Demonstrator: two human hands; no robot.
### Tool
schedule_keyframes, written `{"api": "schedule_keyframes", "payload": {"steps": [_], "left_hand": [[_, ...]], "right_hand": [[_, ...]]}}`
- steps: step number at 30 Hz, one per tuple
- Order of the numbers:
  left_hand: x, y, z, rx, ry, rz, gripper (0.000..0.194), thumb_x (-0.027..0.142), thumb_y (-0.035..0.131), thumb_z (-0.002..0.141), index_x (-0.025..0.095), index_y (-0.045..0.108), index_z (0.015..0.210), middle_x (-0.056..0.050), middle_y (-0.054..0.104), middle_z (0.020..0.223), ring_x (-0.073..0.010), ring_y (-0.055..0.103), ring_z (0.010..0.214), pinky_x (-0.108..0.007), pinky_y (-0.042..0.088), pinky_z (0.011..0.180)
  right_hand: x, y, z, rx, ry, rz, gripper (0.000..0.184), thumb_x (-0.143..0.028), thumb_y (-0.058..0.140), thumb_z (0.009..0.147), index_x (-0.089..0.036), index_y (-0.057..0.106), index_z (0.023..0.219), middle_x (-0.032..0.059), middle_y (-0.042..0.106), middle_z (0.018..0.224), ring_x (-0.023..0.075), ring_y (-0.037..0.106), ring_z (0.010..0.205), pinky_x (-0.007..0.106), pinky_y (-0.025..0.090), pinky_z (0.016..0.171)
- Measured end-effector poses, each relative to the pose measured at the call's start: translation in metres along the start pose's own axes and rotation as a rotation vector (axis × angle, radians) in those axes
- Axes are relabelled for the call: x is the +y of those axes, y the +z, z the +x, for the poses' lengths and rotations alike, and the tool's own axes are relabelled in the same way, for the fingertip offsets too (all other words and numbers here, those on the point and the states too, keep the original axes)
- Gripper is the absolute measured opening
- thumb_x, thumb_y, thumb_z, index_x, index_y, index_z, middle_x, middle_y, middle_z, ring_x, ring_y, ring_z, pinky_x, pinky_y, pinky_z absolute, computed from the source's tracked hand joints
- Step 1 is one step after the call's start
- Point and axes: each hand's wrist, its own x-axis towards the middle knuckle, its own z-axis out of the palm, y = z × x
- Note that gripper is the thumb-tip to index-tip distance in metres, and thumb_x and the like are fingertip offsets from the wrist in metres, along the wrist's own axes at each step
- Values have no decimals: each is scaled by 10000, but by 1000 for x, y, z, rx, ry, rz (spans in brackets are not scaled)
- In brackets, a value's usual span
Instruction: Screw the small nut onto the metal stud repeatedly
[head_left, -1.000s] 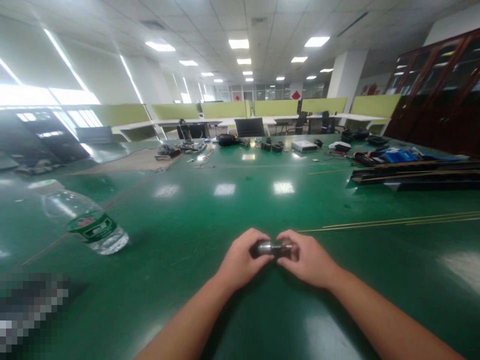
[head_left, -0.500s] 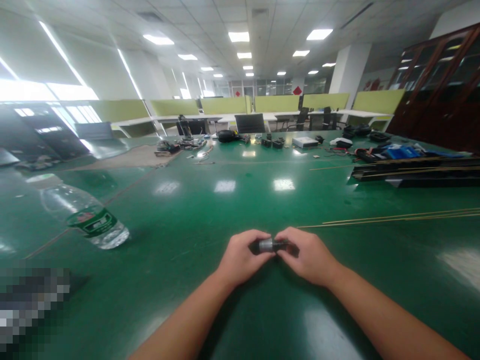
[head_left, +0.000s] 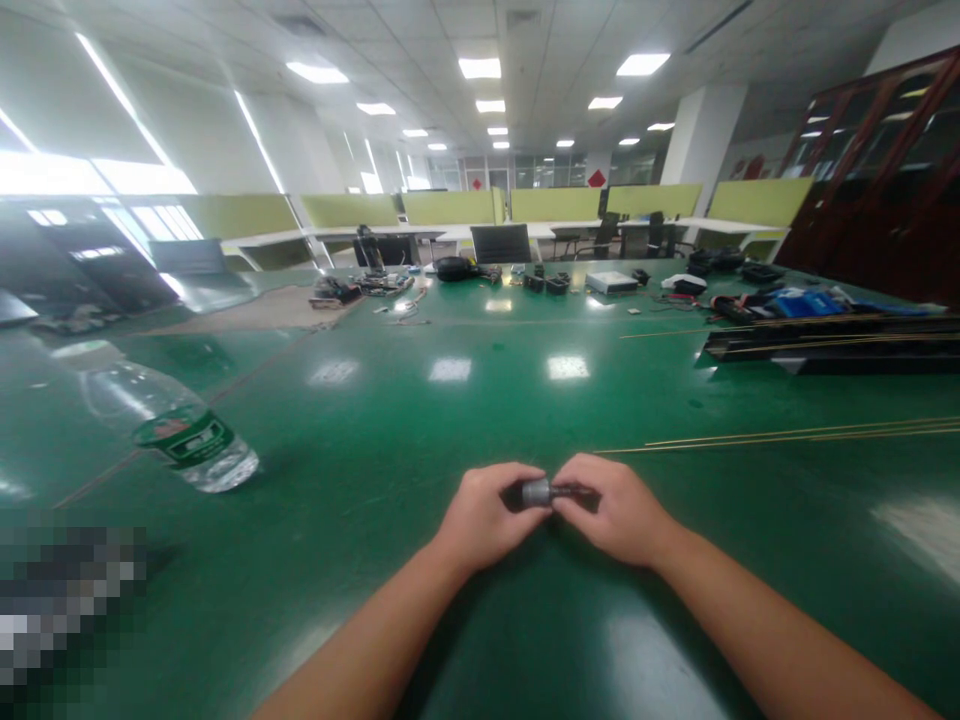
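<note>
Both my hands meet low over the green table (head_left: 450,420) and hold one small metal cylinder (head_left: 537,491) with a dark end between them. My left hand (head_left: 484,518) is closed round its silver end. My right hand (head_left: 615,510) pinches the dark end with curled fingers. Most of the part is hidden by my fingers.
A clear water bottle (head_left: 169,425) with a green label stands at the left. Thin brass rods (head_left: 787,436) lie to the right, beyond them long black rails (head_left: 832,345). Tools, boxes and a laptop (head_left: 500,243) sit at the far end. A blurred patch covers the lower left corner.
My hands have drawn slightly closer together over the metal part, so less of it shows. The view has tilted a little; nothing else on the table moved.
</note>
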Motion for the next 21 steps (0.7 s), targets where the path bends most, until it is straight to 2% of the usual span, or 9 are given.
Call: {"api": "schedule_keyframes", "payload": {"steps": [15,21], "left_hand": [[2,0,0,33,-3,30,260,261,782,704,212,737,956,-39,763,947,-207,720,859,-317,569,825],[1,0,0,34,-3,25,256,239,775,707,216,737,959,-33,763,946,-204,719,857,-313,571,821]], "right_hand": [[-1,-4,1,1,3,12,76,-172,667,820,-193,694,888,33,678,835,173,611,745,282,459,695],[0,-4,1,22,12,-8,53,-235,701,816,-196,696,851,26,678,793,168,609,701,279,453,662]]}}
